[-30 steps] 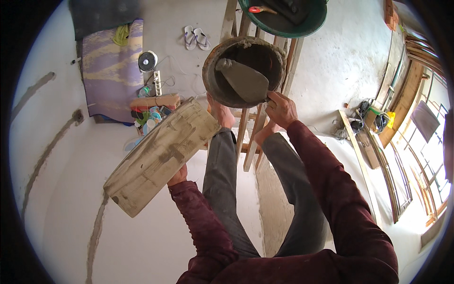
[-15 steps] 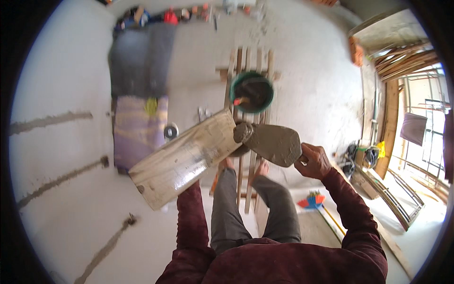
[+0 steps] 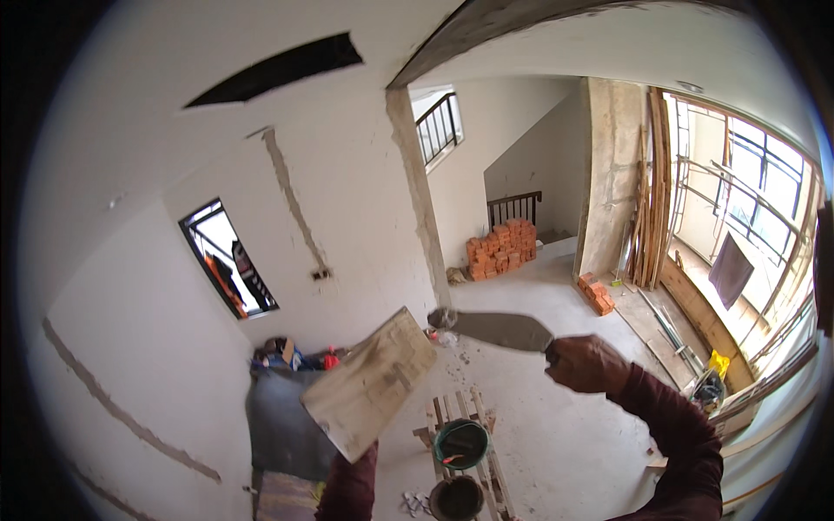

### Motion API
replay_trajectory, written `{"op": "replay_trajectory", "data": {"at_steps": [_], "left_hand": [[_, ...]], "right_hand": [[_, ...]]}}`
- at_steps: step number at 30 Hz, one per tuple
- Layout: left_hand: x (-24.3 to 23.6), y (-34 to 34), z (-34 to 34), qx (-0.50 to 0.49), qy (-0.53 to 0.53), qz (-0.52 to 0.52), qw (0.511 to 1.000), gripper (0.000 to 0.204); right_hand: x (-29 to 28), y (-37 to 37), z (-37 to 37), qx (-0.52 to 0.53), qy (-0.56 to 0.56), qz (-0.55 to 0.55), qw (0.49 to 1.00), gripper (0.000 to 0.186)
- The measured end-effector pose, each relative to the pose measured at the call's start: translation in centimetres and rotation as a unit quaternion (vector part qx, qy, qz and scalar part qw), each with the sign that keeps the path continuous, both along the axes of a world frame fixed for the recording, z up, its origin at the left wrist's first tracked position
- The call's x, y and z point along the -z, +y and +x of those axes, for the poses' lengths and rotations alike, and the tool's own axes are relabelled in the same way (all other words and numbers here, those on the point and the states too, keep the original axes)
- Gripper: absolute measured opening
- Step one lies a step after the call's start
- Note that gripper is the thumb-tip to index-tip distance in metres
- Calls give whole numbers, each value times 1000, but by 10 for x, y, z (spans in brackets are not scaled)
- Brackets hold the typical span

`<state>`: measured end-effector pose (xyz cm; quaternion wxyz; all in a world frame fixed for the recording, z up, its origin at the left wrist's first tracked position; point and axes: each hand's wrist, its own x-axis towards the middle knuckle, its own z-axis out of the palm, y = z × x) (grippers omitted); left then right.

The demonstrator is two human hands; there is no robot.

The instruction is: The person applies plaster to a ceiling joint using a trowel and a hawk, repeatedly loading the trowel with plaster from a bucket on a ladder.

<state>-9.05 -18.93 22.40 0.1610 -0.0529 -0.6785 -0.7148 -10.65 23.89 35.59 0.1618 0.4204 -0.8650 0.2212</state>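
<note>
My right hand [image 3: 589, 363] is closed round the handle end of a trowel [image 3: 504, 330], held out level in front of me. Grey mortar coats its blade, and a lump of mortar [image 3: 443, 318] clings to the tip. To the left is a tilted wooden mortar board [image 3: 373, 382], smeared with wet grey. My left forearm [image 3: 349, 486] runs up behind it, and the board hides my left hand, which carries it from underneath. The trowel tip is close to the board's upper right corner, with a small gap between them.
Below stands a slatted wooden bench [image 3: 473, 408] bearing a green bucket [image 3: 486, 445] and a dark bucket [image 3: 457, 499]. A dark sheet [image 3: 282, 425] lies by the left wall. Brick stacks [image 3: 504, 247] and upright timber poles [image 3: 645, 208] stand farther off. Mortar-filled channels [image 3: 291, 191] mark the walls.
The view has tilted up from the floor to the walls, windows and stairs. Both hands have lifted with the board and trowel; the blade now shows more edge-on.
</note>
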Motion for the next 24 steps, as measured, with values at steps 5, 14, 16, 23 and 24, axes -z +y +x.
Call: {"op": "replay_trajectory", "data": {"at_steps": [5, 14, 16, 23, 24], "left_hand": [[-161, 10, -36, 14, 197, -171, 965, 57], [-351, 71, -93, 25, 463, -314, 829, 57], [-389, 76, -76, -6, 500, -352, 791, 57], [-433, 114, -110, -31, 549, -408, 729, 57], [-437, 116, -112, -39, 553, -416, 721, 57]], "right_hand": [[-71, 26, 10, 59, 62, -73, 994, 18], [-166, 77, 26, 195, 168, -25, 966, 17], [-176, 84, 27, 185, 206, -43, 960, 20], [-194, 114, 21, 209, 248, -1, 946, 19], [-193, 117, 18, 210, 245, -6, 946, 19]]}}
